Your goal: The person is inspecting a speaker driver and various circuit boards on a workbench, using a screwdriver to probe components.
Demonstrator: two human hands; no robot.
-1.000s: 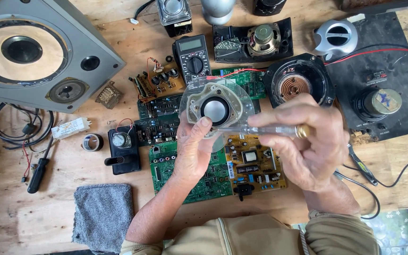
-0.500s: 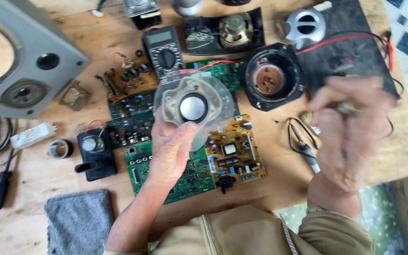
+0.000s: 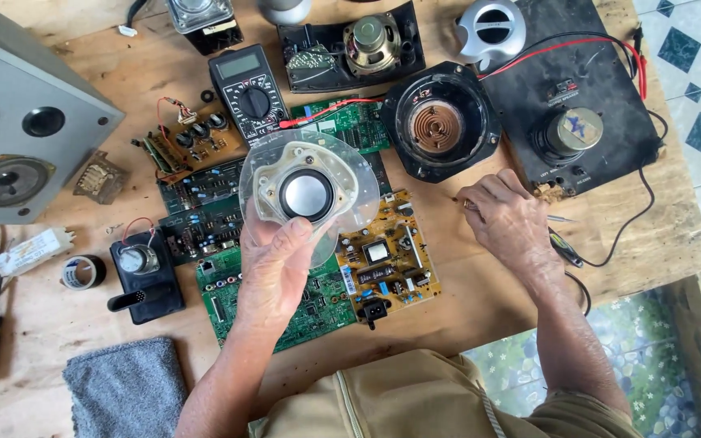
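My left hand grips the clear round speaker driver raised above the circuit boards, while my right hand rests curled on the wooden tabletop over thin tweezers, just below the black speaker basket.

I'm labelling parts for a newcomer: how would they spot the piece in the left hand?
Start at the big grey speaker cabinet on the left, then look right, above the green circuit boards. The left hand holds up a clear round plastic disc with a small speaker driver at its centre, the only see-through part there.
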